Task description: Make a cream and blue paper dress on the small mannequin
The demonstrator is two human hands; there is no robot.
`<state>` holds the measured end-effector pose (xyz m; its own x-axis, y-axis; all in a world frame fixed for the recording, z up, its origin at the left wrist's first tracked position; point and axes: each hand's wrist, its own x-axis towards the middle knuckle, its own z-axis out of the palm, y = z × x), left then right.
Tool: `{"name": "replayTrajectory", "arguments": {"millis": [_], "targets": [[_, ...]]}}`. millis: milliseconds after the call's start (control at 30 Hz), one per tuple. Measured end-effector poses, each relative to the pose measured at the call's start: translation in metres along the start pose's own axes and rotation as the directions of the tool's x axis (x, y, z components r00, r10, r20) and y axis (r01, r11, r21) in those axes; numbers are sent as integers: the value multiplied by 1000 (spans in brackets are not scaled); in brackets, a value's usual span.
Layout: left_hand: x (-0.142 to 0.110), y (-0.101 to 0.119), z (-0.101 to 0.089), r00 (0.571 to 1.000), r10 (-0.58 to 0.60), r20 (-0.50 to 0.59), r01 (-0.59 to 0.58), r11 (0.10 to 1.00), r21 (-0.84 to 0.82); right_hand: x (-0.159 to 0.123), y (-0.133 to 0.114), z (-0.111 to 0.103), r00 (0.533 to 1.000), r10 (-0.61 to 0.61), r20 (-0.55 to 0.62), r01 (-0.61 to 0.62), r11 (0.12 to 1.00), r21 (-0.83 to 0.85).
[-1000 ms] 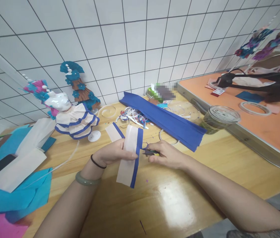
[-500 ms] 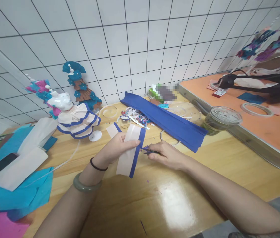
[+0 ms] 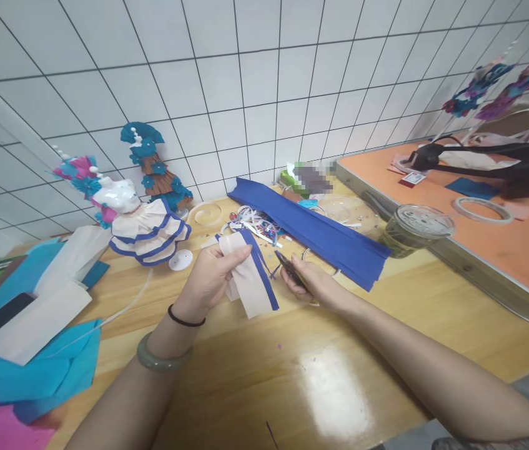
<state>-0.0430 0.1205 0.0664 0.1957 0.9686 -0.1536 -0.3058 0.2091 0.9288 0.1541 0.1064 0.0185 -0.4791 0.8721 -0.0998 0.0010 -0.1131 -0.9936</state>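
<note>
My left hand (image 3: 211, 272) pinches a cream crepe-paper strip (image 3: 251, 287) with a blue border, thumb on top. The strip slants down toward the right, above the wooden table. A thin blue sliver (image 3: 261, 259) stands off the bordered edge, its lower end near the blades. My right hand (image 3: 318, 282) is closed around small dark scissors (image 3: 289, 265), just right of the strip and apart from it. Their tips point up and left; the handles are mostly covered by my fingers. Part of another cream piece shows behind the left hand.
A long blue crepe-paper sheet (image 3: 311, 228) lies behind my hands, with a heap of scraps (image 3: 255, 222) to its left. Right of it stands a clear lidded tub (image 3: 417, 231). A ruffled doll figure (image 3: 149, 231) is at left, near turquoise paper (image 3: 34, 369) and a phone (image 3: 7, 314).
The scissors have pulled away from the strip and turned tips-up. The strip has shifted left and swung its lower end to the right; a thin blue sliver now stands off its edge.
</note>
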Motion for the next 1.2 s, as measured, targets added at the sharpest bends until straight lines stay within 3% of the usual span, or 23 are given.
{"name": "replayTrajectory", "arguments": {"millis": [100, 167, 333, 533, 733, 1200], "targets": [[1, -3, 0, 1000, 14, 2, -14, 1000, -2, 2, 1, 1, 996, 72, -45, -56, 957, 286], [2, -6, 0, 1000, 8, 5, -8, 1000, 6, 1, 1, 3, 998, 64, -5, -58, 928, 369], [2, -10, 1, 999, 5, 32, -5, 1000, -17, -5, 2, 8, 984, 48, 171, -115, 908, 403], [0, -4, 1, 989, -92, 117, 98, 994, -49, -4, 5, 8, 955, 109, 277, -240, 833, 499], [0, -11, 1, 953, -152, 262, 184, 977, -104, -3, 6, 8, 943, 113, 313, -273, 801, 533], [2, -22, 0, 899, -129, 418, 215, 962, -166, -5, 7, 3, 876, 177, 448, -414, 752, 512]]}}
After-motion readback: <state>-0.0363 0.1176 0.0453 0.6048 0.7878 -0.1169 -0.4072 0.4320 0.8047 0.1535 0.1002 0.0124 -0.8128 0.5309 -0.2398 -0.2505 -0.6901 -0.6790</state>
